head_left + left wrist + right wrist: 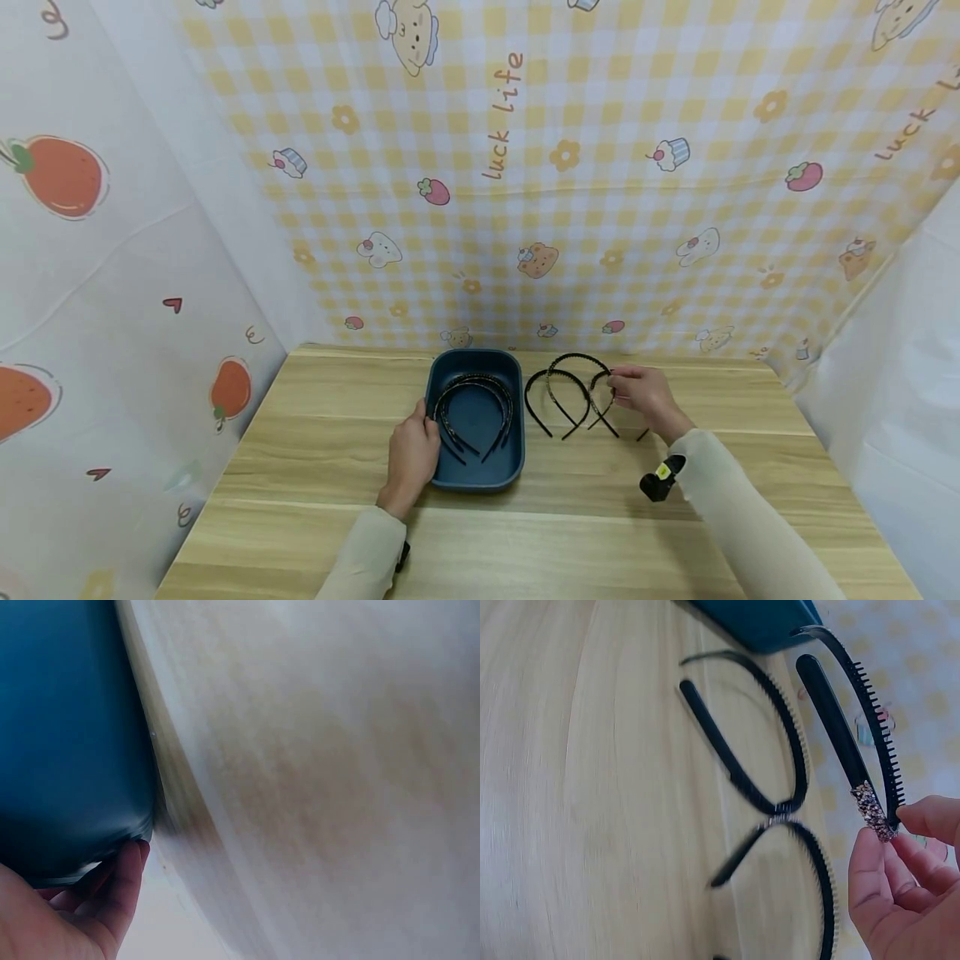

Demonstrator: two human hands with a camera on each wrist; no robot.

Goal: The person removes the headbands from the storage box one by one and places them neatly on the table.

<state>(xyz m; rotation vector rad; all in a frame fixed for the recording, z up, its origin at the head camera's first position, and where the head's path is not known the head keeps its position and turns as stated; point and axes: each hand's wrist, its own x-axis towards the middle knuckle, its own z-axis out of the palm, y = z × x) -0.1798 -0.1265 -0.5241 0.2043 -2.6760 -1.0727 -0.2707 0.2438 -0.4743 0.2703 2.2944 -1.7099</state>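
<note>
My left hand (412,450) grips the left side of a dark blue rectangular container (476,485), its fingers bent at the edge in the left wrist view. Inside the container lie several black headbands (474,380), stacked and overlapping. To the right of it, my right hand (645,396) pinches a black toothed headband (831,716) by its glitter-covered arch, between thumb and fingers. This headband is held above the table with its two ends pointing away from the hand. Two more black headbands (786,712) lie beneath it on the table; the right one is partly hidden by my hand.
The light wood table (570,542) meets a yellow checked cloth (570,275) along its back edge. White cloth (150,275) hangs at the left side, and another pale sheet (885,333) at the right. The container stands close to the back edge.
</note>
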